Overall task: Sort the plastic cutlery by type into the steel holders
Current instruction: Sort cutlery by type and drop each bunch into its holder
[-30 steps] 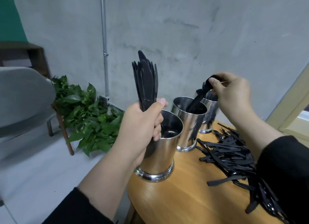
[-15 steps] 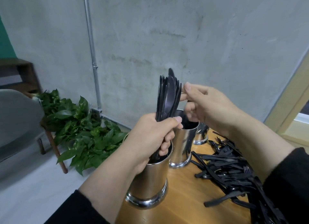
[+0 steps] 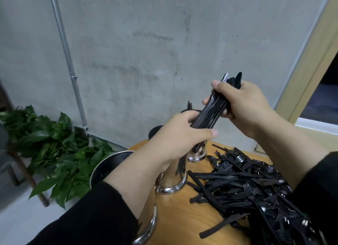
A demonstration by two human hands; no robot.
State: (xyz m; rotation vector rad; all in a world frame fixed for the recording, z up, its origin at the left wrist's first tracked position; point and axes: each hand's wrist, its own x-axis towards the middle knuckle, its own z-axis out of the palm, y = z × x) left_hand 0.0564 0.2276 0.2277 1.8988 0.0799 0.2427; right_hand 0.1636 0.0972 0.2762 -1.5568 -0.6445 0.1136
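Observation:
A bundle of black plastic knives [image 3: 213, 107] slants up to the right above the steel holders. My left hand [image 3: 180, 135] grips its lower end and my right hand [image 3: 243, 103] grips its upper part. Three steel holders stand on the wooden table [image 3: 182, 211]: the nearest holder [image 3: 108, 167] under my left forearm, a middle holder [image 3: 172, 178] below my left hand, and a far holder [image 3: 197, 154] mostly hidden behind the hands. A heap of loose black cutlery [image 3: 252, 186] lies on the table's right side.
A leafy green plant [image 3: 54, 153] stands on the floor at the left. A grey concrete wall with a metal pipe [image 3: 73, 76] is behind the table. A wooden door frame [image 3: 311, 61] rises at the right. The table's left edge is close to the holders.
The bundle has tilted from upright to a slant toward the right. My right hand, which only touched its top, now wraps round the upper part. The camera has dipped down and right.

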